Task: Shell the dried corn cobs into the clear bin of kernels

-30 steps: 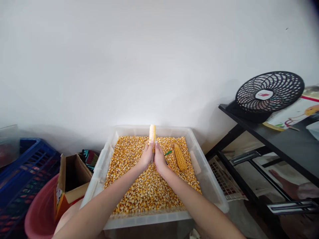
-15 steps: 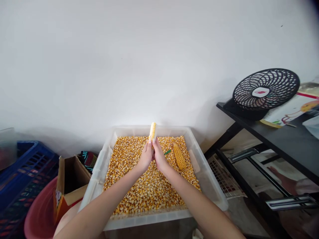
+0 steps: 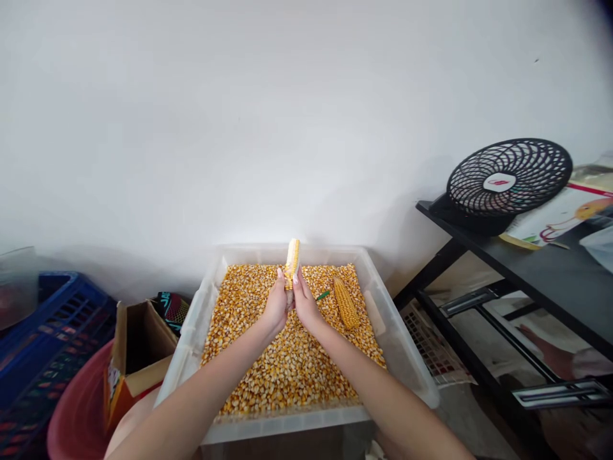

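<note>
Between my two hands stands a corn cob [image 3: 293,255], partly stripped, with pale bare cob on its left side and yellow kernels on its right. My left hand [image 3: 278,299] grips it from the left, the thumb pointing up along it. From the right, my right hand [image 3: 305,300] closes on the same cob; its lower end is partly hidden by the hands. Below them a translucent plastic bin [image 3: 306,425] holds a thick layer of loose corn kernels [image 3: 287,377]. A full ear of corn [image 3: 345,303] lies on the kernels at right, near a small green tool [image 3: 323,295].
At left are an open cardboard box [image 3: 143,345], a pink basin [image 3: 79,402] and a blue crate [image 3: 52,332]. On the right, a black shelf [image 3: 479,255] carries a black fan [image 3: 510,176]. A white wall [image 3: 287,128] rises behind the bin.
My hands have parted slightly around the cob, with the left thumb further left, and more of the cob shows between them. The view has shifted a little.
</note>
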A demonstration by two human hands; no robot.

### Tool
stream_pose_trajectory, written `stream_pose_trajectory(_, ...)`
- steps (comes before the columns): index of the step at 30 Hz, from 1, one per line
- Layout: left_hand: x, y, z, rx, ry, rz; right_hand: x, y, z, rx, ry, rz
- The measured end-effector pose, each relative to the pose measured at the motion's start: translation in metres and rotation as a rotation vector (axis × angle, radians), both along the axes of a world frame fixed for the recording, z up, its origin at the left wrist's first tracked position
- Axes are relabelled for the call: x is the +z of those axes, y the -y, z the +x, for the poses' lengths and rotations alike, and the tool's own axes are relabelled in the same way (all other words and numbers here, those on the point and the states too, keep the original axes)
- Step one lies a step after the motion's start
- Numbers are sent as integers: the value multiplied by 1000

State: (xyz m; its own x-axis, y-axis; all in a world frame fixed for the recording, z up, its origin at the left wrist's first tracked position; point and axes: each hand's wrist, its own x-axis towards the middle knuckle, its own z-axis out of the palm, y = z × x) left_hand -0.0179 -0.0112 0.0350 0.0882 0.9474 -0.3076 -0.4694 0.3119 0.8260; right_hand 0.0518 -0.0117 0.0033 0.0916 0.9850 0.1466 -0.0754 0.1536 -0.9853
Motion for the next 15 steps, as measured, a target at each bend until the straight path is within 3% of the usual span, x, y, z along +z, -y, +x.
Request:
stream_pose_trajectory(3, 3, 1, -1, -39, -45, 36, 1, 0, -1, -6, -26, -9)
stream_pose_trajectory(8, 1, 3, 0, -44, -212, 220, 0, -1, -2, -44, -93, -25)
stream_pose_trajectory(12, -1, 0, -1, -51, -321, 221, 3, 1, -2, -4, -141, -126)
stream_pose_trajectory(15, 1, -3, -3, -75, -341, 210, 10, 3, -4, -5, -170, -112)
